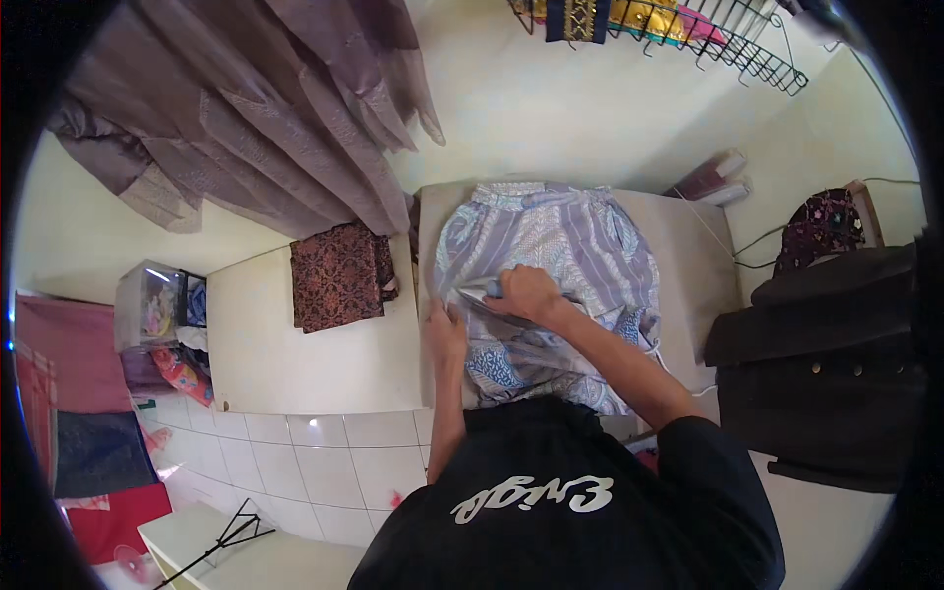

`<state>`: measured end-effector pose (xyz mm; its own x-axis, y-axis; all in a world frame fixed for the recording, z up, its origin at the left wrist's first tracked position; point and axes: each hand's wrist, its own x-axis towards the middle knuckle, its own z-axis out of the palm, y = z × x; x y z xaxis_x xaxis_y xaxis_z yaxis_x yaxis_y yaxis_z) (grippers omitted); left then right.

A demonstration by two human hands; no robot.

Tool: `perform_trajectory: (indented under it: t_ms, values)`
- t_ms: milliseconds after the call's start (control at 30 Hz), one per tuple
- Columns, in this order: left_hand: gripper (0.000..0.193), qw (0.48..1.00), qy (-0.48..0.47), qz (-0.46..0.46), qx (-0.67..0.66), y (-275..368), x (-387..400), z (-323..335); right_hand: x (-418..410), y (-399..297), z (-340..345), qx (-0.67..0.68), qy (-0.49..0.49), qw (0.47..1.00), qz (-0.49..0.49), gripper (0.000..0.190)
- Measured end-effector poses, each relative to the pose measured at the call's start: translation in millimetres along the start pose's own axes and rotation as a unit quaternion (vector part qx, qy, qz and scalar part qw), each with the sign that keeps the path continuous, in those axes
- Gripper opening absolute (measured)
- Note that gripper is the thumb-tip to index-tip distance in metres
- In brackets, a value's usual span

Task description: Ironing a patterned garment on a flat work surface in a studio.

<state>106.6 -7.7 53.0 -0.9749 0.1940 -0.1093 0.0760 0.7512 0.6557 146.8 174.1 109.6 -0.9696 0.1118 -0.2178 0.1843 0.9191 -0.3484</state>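
Patterned grey, white and blue trousers with an elastic waistband (549, 236) lie on a beige padded board, waistband towards the wall. My right hand (527, 293) is closed on the handle of a clothes iron (476, 290), whose pointed metal tip faces left on the fabric. At the left edge of the garment, my left hand (446, 332) touches the cloth; whether its fingers pinch the fabric is not plain. The lower part of the trousers is bunched near my body, partly hidden by my right forearm.
Left of the padded board (697, 295), a folded brown-black patterned cloth (335, 280) lies on a white tabletop (251, 354). Mauve garments (295, 125) hang above it. Dark garments (811, 361) are at the right, and a black wire rack (767, 63) is on the wall. A white cord (656, 354) runs beside the trousers.
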Motion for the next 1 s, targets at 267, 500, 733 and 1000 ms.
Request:
perform_trajectory:
  t_ms: [267, 500, 733, 1000]
  values:
    - [0.022, 0.998, 0.008, -0.031, -0.061, 10.6, -7.0, -10.2, -28.7, 17.5, 1.1, -0.002, -0.039, 0.998, -0.041, 0.057]
    - [0.028, 0.999, 0.048, 0.019, 0.015, 2.9, -4.4, 6.0, -26.0, 11.9, 5.3, -0.017, 0.026, 0.999, -0.033, 0.053]
    - [0.027, 1.000, 0.026, -0.014, -0.005, 14.5, -8.8, -14.2, -58.6, 46.3, -14.4, -0.066, -0.054, 0.994, -0.068, 0.055]
    - [0.038, 0.952, -0.040, 0.291, -0.084, 44.8, -0.6, 21.0, -54.9, 35.0, -14.8, -0.049, -0.018, 0.998, -0.044, 0.054]
